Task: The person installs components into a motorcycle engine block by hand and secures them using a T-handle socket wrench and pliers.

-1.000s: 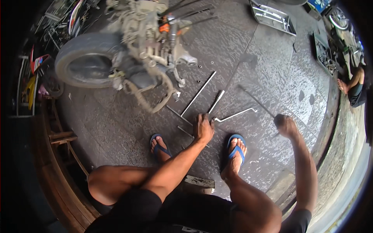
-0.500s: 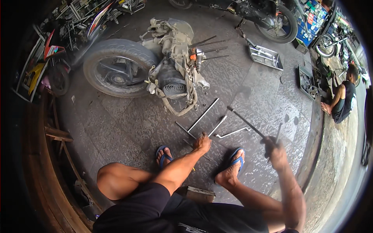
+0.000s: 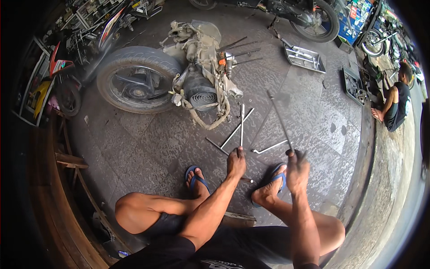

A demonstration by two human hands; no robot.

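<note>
My left hand [image 3: 236,163] is closed around a silver T-handle wrench [image 3: 242,123], its shaft pointing away from me. To its right, my right hand [image 3: 297,172] is closed on a darker long-shafted T-handle wrench [image 3: 281,118], smeared by motion, its tip raised forward. Another T-handle wrench [image 3: 237,128] lies on the floor just beyond my left hand. Between the hands lies a bent silver wrench [image 3: 270,146], partly hidden by the dark shaft. A short rod end [image 3: 247,180] shows beside my left wrist. Ahead stands a dirty motorcycle engine [image 3: 197,74] with its wheel [image 3: 136,85].
A metal tray of tools [image 3: 304,59] and an open toolbox [image 3: 354,87] sit at the far right. Near the box, another person [image 3: 396,101] sits on the raised edge. Parked motorcycles [image 3: 313,20] stand behind. A wooden bench [image 3: 58,197] runs along the left.
My right hand has swung left and closer to my left hand, bringing the dark wrench along. My left hand has turned the silver wrench more straight ahead.
</note>
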